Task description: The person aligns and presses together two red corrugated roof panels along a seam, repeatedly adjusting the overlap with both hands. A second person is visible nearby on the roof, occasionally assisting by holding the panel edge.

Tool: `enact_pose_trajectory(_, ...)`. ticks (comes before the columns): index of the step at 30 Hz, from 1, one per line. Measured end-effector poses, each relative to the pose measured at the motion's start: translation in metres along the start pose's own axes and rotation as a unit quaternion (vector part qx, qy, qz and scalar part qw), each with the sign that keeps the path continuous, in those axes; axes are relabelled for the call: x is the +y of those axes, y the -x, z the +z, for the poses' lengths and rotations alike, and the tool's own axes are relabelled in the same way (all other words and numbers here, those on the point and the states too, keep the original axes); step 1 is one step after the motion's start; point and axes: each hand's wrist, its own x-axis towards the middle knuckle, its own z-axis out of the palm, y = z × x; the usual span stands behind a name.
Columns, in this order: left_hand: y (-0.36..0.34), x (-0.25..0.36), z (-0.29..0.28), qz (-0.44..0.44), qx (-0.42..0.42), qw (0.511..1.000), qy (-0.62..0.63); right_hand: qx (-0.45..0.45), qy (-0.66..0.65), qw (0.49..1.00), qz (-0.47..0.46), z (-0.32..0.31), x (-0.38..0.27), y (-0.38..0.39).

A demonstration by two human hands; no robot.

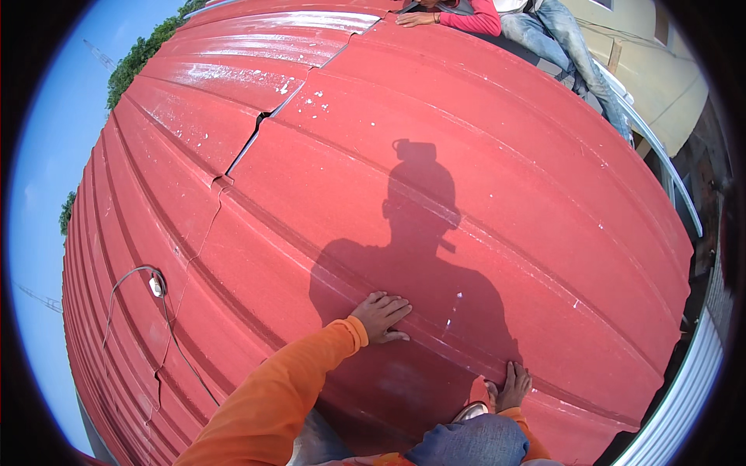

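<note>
Under me lies red ribbed metal roofing [559, 233], dusty and flecked with white. My left hand [381, 316], in an orange sleeve, rests palm down on a raised rib, fingers stretched out, holding nothing. Lower right, beside my bent knee, my right hand [513, 386] lies on the sheet near another rib. Its fingers point away from me and nothing shows in them; my knee hides part of the wrist. My shadow falls across the sheet ahead of both hands.
A dark cable with a white plug [158, 286] loops on the left. An uneven sheet overlap [260, 120] gapes at one spot. Far right, a co-worker in jeans [556, 39] sits by the edge; a hand in a pink sleeve [420, 19] touches the roof. The right edge drops off.
</note>
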Motion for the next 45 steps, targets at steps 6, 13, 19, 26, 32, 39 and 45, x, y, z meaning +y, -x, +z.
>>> enact_pose_trajectory(6,-0.002,0.001,0.001,0.017,0.030,0.999,-0.018,0.000,-0.030,1.000,0.009,0.005,0.004,0.001)
enact_pose_trajectory(13,-0.004,-0.003,-0.002,0.039,0.049,0.998,-0.028,0.007,-0.075,0.997,0.025,0.003,0.002,-0.004)
enact_pose_trajectory(19,-0.009,-0.004,-0.008,0.049,0.052,0.997,-0.011,-0.007,-0.083,0.996,0.042,-0.003,0.004,-0.004)
enact_pose_trajectory(26,0.000,-0.001,-0.002,0.012,0.061,0.998,0.003,-0.005,-0.038,0.997,0.070,-0.005,-0.016,-0.005)
enact_pose_trajectory(32,-0.003,0.006,-0.003,-0.022,0.022,0.999,-0.014,0.057,0.028,0.998,0.029,0.000,-0.021,-0.007)
enact_pose_trajectory(39,-0.004,0.007,0.002,-0.032,0.007,0.999,-0.016,0.055,0.020,0.998,0.032,0.006,-0.019,-0.007)
enact_pose_trajectory(45,-0.007,0.010,-0.002,-0.027,0.025,0.999,-0.027,0.043,0.027,0.998,0.034,0.003,-0.019,-0.007)
